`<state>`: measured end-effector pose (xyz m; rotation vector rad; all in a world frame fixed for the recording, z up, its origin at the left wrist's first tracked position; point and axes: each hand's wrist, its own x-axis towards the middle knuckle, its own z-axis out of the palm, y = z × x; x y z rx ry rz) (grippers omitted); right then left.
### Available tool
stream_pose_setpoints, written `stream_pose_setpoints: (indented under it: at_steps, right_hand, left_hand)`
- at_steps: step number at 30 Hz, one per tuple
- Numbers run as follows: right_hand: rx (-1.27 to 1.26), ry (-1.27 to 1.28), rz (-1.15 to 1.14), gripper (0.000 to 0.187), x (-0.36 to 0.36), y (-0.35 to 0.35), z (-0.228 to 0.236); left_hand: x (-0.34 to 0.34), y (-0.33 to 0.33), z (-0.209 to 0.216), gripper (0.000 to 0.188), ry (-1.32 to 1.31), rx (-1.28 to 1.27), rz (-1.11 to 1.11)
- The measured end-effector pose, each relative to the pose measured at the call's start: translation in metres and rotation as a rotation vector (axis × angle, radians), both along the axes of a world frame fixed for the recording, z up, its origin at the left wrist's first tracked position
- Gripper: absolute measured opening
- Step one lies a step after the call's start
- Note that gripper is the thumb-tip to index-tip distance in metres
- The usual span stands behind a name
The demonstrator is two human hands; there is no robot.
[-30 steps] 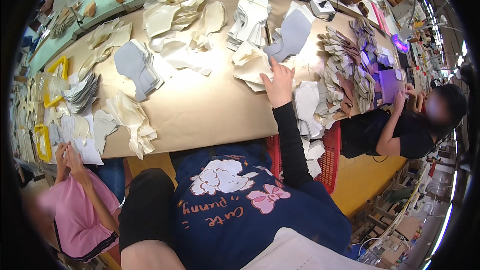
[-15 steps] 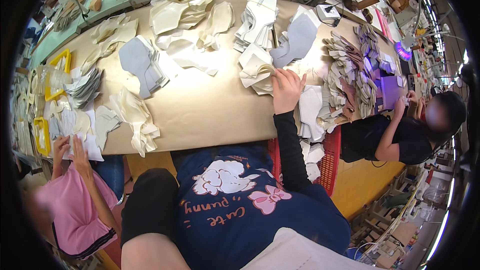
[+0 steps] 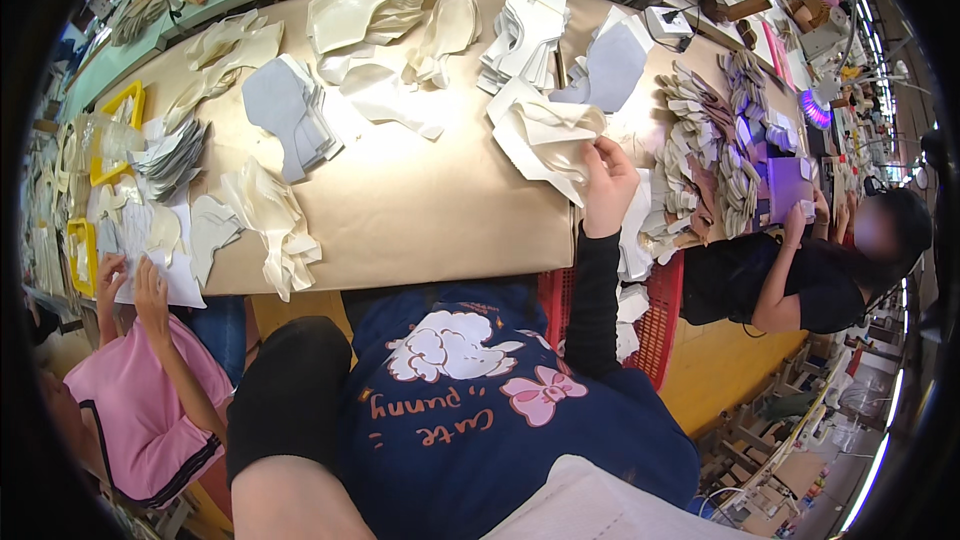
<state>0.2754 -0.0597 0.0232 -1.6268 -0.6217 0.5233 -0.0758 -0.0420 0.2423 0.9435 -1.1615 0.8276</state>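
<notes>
While the left hand lies out of view, we find the right hand (image 3: 612, 190) with thumb and fingertips closed on the right edge of the cream cut sheets (image 3: 540, 130), which lie near the front right of the paper-covered worktable (image 3: 420, 230). The upper sheet bows and folds toward the fingers; how many layers are pinched, we cannot tell. We judge that the grip is taken at the rim because such thin, limp sheets part most readily there, and that the pile sits close in to suit the reach of the right arm.

Just beyond the pile we note a blue-grey-faced stack (image 3: 615, 65), so near that contact cannot be ruled out, and a white stack bound with a band (image 3: 527, 25). To the right of the wrist, a further white stack (image 3: 635, 230) is partly hidden by the hand and black sleeve, and would crowd any sideways sweep. Below it stands a red basket (image 3: 658, 340), partly covered by the same sleeve. Farther right, we see a heap of grey and brown pieces (image 3: 690, 150) (a violet lamp (image 3: 815, 110) glows behind it). On the left lie another blue-grey-faced stack (image 3: 285, 115) and loose cream pieces (image 3: 270, 225).
</notes>
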Motion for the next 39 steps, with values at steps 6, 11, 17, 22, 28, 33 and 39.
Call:
stream_pose_setpoints:
  at_steps: [6, 11, 17, 22, 28, 33, 39]
  right_hand:
    - [-0.13, 0.008, 0.27, 0.029, -0.049, 0.024, -0.01]
    - [-0.086, -0.569, 0.313, 0.039, -0.077, 0.051, -0.033]
    - [-0.278, -0.667, 0.165, 0.05, -0.005, 0.043, -0.049]
    - [-0.548, -0.705, 0.174, 0.066, -0.004, 0.026, -0.064]
    - [-0.578, -0.643, 0.141, 0.065, 0.001, 0.026, -0.08]
    - [-0.496, -0.729, 0.08, 0.061, 0.003, 0.028, -0.078]
    - [-0.506, -0.508, 0.251, 0.055, 0.017, 0.031, -0.084]
  left_hand:
    - [-0.001, 0.01, 0.007, 0.028, 0.224, -0.02, -0.243]
    - [0.018, 0.032, -0.042, 0.024, 0.129, 0.072, -0.15]
    - [0.017, 0.041, -0.161, 0.024, 1.352, -0.639, 0.851]
    - [0.044, 0.078, -0.273, 0.044, 1.586, -0.382, 1.561]
    - [0.069, 0.115, -0.324, 0.072, 1.664, 0.04, 1.794]
    - [0.063, 0.148, -0.327, 0.03, 1.705, 0.282, 1.648]
    - [0.066, 0.148, -0.335, 0.044, 1.505, -0.712, 1.083]
